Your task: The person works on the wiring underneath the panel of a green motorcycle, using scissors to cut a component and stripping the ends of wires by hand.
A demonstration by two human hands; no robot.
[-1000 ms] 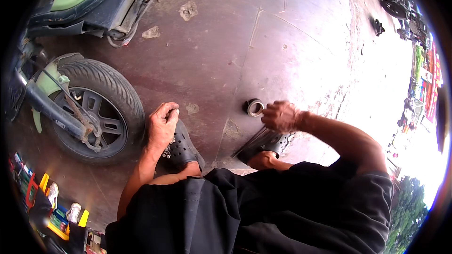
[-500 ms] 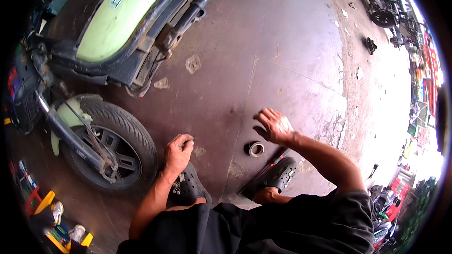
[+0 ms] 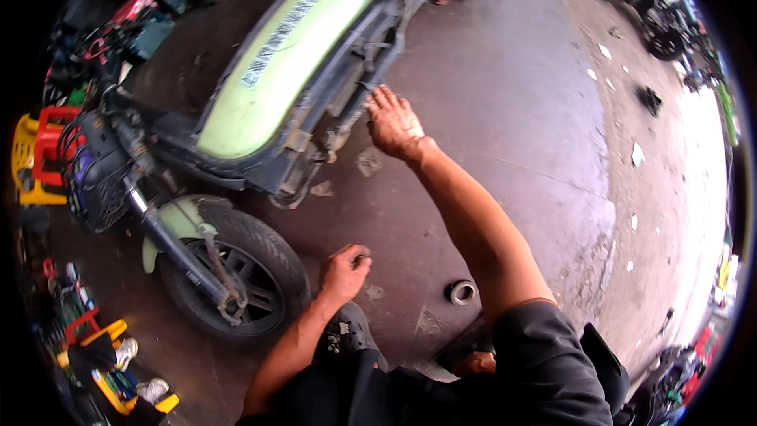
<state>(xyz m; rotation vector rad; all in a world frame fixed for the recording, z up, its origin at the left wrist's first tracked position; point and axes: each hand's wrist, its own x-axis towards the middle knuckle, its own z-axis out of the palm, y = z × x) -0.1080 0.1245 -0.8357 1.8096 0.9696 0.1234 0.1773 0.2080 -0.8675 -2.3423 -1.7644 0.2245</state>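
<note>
My right hand (image 3: pixel 393 122) reaches out with fingers apart and nothing held, by the dark lower frame (image 3: pixel 359 102) of a pale green scooter body (image 3: pixel 244 114); whether it touches the frame I cannot tell. My left hand (image 3: pixel 344 276) is closed, thumb and fingers together, on something too small and dark to make out. Just left of that hand is the scooter's front wheel (image 3: pixel 276 264) with its green mudguard (image 3: pixel 177 221). A round metal ring (image 3: pixel 454 293) lies on the floor right of my left hand, beside my right forearm. One of my clogs (image 3: pixel 355 331) shows below.
Yellow and red plastic items (image 3: pixel 31 162) crowd the left side, with more tools (image 3: pixel 79 292) and white shoes (image 3: pixel 126 353) lower down. Parked motorbikes (image 3: pixel 662 39) line the far right. A dark loose part (image 3: pixel 650 99) and white scraps (image 3: pixel 637 154) lie on the worn floor (image 3: pixel 505 87).
My view has swung toward the scooter. My right hand has moved away from near the ring, forward and left to the scooter's frame, fingers extending. My left hand stays closed near the wheel.
</note>
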